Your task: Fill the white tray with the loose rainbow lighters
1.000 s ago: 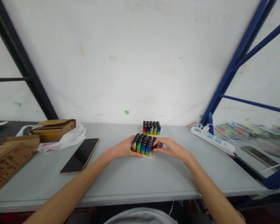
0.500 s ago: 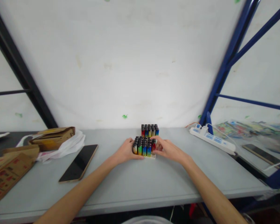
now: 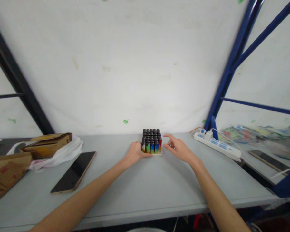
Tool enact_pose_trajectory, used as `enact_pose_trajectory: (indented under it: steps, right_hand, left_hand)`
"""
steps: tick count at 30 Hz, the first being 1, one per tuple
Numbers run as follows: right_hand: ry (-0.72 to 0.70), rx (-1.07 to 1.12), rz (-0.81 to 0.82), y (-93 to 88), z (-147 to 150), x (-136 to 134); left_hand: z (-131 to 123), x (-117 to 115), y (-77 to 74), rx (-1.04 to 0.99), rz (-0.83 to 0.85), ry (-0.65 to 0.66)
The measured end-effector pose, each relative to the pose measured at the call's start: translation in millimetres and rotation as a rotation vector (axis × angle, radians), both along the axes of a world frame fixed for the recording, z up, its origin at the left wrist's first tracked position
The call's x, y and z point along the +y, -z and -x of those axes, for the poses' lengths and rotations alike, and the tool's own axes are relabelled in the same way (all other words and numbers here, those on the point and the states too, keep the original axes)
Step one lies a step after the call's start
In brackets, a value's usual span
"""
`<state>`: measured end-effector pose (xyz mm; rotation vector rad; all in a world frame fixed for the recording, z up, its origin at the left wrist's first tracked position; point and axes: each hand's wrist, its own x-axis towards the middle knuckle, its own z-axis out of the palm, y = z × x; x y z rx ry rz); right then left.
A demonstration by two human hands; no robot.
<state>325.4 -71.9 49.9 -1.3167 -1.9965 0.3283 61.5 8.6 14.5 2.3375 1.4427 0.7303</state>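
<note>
A block of several upright lighters [image 3: 151, 146] with black tops and multicoloured bodies stands in a pale shallow tray [image 3: 157, 154] near the back of the table. More lighters [image 3: 151, 131] stand directly behind, against or close to that block. My left hand [image 3: 135, 151] grips the tray's left side, its thumb along the front edge. Just right of the lighters, my right hand [image 3: 178, 148] is apart from them, fingers curved and spread, with nothing in it.
To the left lie a smartphone [image 3: 74, 172], a white plastic bag [image 3: 74, 148] and opened cardboard boxes [image 3: 48, 145]. A white power strip [image 3: 217, 146] with plugs and another phone [image 3: 268, 160] are on the right. Blue rack posts [image 3: 228, 74] rise there.
The front tray of lighters has moved back, closing the gap to the rear lighters. My left hand went with it. My right hand has come off its right side.
</note>
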Motion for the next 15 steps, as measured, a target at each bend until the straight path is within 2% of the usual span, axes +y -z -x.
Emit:
enact_pose_trajectory:
  steps: [5,8,10,12,15]
  right_hand:
    - [-0.023,0.089,0.094,11.0,-5.7,13.1]
    - [0.059,0.227,0.099,18.0,-7.6,22.5]
    - [0.125,0.349,0.091,22.9,-7.3,29.8]
    - [0.114,0.521,0.127,28.7,-5.3,39.5]
    - [0.096,0.785,0.207,37.7,0.6,61.9]
  left_hand:
    - [-4.6,-4.2,3.3,0.080,-0.064,-0.036]
    - [7.4,-4.6,8.4,0.029,-0.037,-0.005]
    - [20.9,-0.7,11.0,-0.083,0.040,0.021]
    - [32.5,8.4,11.7,-0.254,0.147,-0.016]
    - [31.8,30.2,11.5,-0.628,0.357,-0.004]
